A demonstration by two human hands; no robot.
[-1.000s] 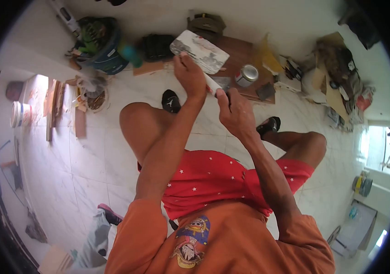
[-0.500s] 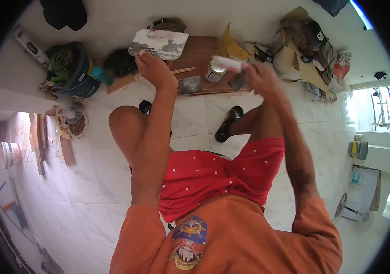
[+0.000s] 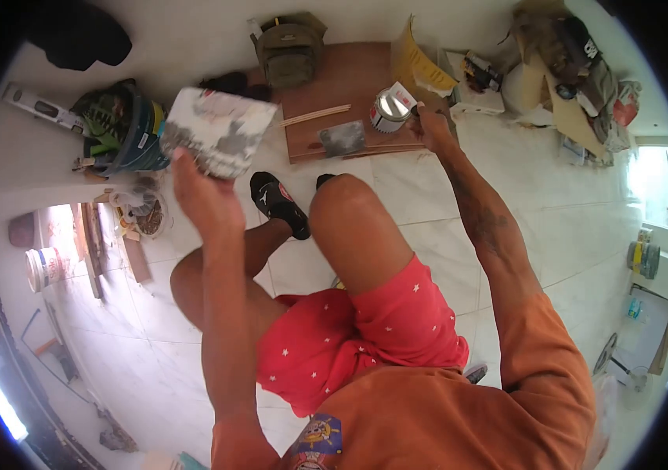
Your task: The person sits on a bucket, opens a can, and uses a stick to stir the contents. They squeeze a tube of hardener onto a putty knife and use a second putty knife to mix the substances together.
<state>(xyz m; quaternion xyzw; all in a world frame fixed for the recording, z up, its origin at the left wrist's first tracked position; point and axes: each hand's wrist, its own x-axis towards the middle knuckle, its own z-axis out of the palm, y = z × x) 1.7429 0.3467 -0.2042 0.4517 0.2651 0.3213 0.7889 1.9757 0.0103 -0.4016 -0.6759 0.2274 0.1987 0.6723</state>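
My left hand (image 3: 197,192) holds up a flat rectangular board (image 3: 219,129) smeared with grey and white paste. My right hand (image 3: 432,125) reaches far forward and grips a small white-handled tool (image 3: 405,97) at the rim of an open metal can (image 3: 387,110). The can stands on a brown wooden board (image 3: 346,74) on the floor. A grey-smeared square scraper (image 3: 342,139) lies on that board just left of the can. My bent knee (image 3: 342,204) rises between the two arms.
A blue bucket (image 3: 134,133) full of tools stands at the left, an olive backpack (image 3: 290,48) against the wall. Clutter of cardboard and bags (image 3: 561,70) fills the right. A white tub (image 3: 44,266) sits at far left. White marble tiles (image 3: 506,180) cover the floor.
My right hand stretched forward and down from in front of me to the metal can. My left hand swung the smeared board leftward. My right knee came up between the arms.
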